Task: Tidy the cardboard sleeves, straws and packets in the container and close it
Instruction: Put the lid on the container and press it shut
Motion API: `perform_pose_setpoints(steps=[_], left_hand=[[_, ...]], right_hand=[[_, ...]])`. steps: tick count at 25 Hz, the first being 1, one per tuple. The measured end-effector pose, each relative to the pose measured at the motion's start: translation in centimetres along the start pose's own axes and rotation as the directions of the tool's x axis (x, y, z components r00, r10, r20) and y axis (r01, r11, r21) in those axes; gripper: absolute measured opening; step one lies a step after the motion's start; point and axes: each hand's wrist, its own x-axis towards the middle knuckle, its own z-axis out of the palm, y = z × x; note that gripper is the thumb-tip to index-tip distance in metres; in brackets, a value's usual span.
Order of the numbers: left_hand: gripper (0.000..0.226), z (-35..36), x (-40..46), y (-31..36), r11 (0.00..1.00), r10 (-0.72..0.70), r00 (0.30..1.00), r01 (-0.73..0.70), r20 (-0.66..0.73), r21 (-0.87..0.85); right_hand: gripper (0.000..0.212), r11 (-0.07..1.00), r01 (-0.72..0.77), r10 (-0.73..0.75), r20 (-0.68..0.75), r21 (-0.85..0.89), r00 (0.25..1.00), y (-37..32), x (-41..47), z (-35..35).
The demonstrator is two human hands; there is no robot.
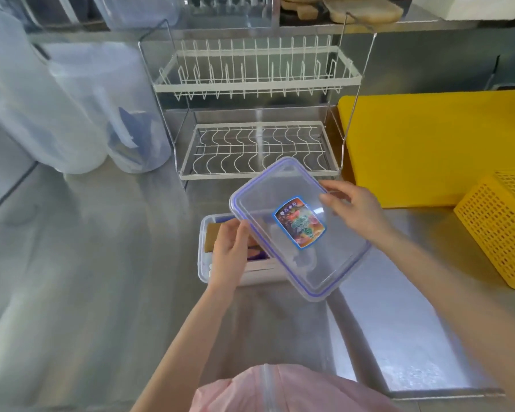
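Clear plastic lid (298, 230) with blue seal, raised and tilted over the open container (204, 233); pinched at its 2 o'clock edge by right hand (354, 208), steadied at 9 o'clock by left hand (231, 251), fingers curled on its rim. Likely light, stiff, slippery; best gripped by opposite edges. One brown cardboard sleeve (213, 237) visible; straws and packets uncountable.

dish rack (256, 114) centre back | yellow board (428, 144) right | yellow basket (500, 230) on it
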Motion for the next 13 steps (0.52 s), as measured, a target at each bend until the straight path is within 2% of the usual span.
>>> perform_pose_setpoints(steps=[2, 3, 6, 9, 13], left_hand=[[0.017, -1.9, 1.0, 0.4, 1.0, 0.002, 0.993, -0.003, -0.118, -0.004], [0.018, -2.9, 1.5, 0.4, 0.998, 0.006, 0.986, 0.003, -0.165, 0.058], [0.02, -5.4, 2.3, -0.3, 0.922, 0.066, 0.986, -0.002, -0.153, 0.386], [0.016, -6.8, 2.3, -1.2, 0.864, 0.038, 0.979, 0.068, -0.2, 0.499], [0.02, -7.5, 1.7, -2.8, 0.814, 0.103, 0.961, 0.068, -0.257, 0.577]], right_hand=[[0.032, 0.992, 0.086, -0.072, 0.144, -0.089, 0.987, -0.8, 1.9, 1.1], [0.032, 0.983, 0.136, -0.104, 0.228, -0.126, 0.968, -1.2, 2.7, 1.7], [0.033, 0.96, 0.237, -0.156, 0.417, -0.15, 0.895, -2.5, 4.9, 3.8], [0.033, 0.918, 0.342, -0.195, 0.525, -0.198, 0.828, -3.7, 6.4, 6.3], [0.033, 0.883, 0.4, -0.187, 0.596, -0.247, 0.781, -3.6, 7.1, 9.4]])
